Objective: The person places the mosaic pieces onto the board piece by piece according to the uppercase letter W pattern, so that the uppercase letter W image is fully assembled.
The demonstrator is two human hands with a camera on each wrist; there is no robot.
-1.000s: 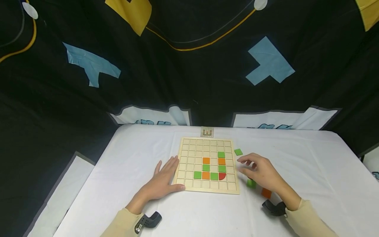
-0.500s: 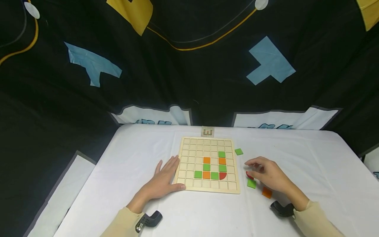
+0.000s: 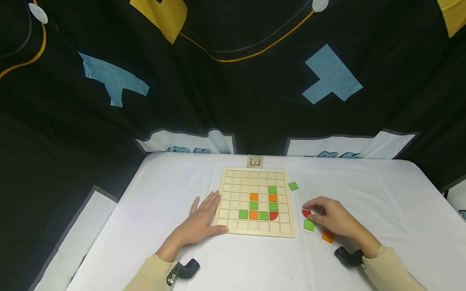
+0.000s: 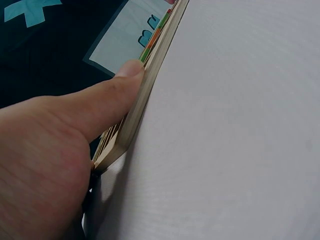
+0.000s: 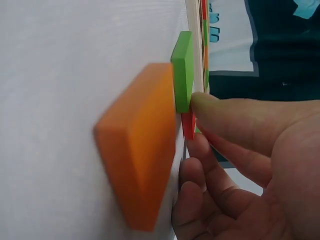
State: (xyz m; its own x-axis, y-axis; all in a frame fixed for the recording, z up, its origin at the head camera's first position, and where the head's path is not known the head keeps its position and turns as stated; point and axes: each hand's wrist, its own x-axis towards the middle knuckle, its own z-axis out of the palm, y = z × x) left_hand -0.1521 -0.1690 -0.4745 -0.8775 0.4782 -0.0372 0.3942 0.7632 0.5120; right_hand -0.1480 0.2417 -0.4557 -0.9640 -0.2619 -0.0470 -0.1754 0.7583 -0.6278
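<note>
My left hand (image 3: 199, 223) lies with straight, spread fingers along the left edge of a wooden grid board (image 3: 233, 226). Its thumb (image 4: 112, 95) rests on the board's near edge. To the right of the board, my right hand (image 3: 333, 216) pinches a red quarter-round tile (image 3: 306, 213) between thumb and fingers, low at the tabletop. In the right wrist view the red tile (image 5: 188, 125) is partly hidden by the thumb and a green tile. That green tile (image 3: 309, 225) and an orange tile (image 3: 328, 236) lie beside the right hand.
Green, orange and red tiles sit in the board's cells, including a red rounded one (image 3: 274, 216). Another green tile (image 3: 293, 186) lies off the board's right edge. A small patterned card (image 3: 255, 161) stands behind the board. White cloth (image 3: 247, 262) covers the table.
My right hand has moved right, away from the board's edge, and down to the red tile, which came into view and is now between its fingers. The left hand has stayed put.
</note>
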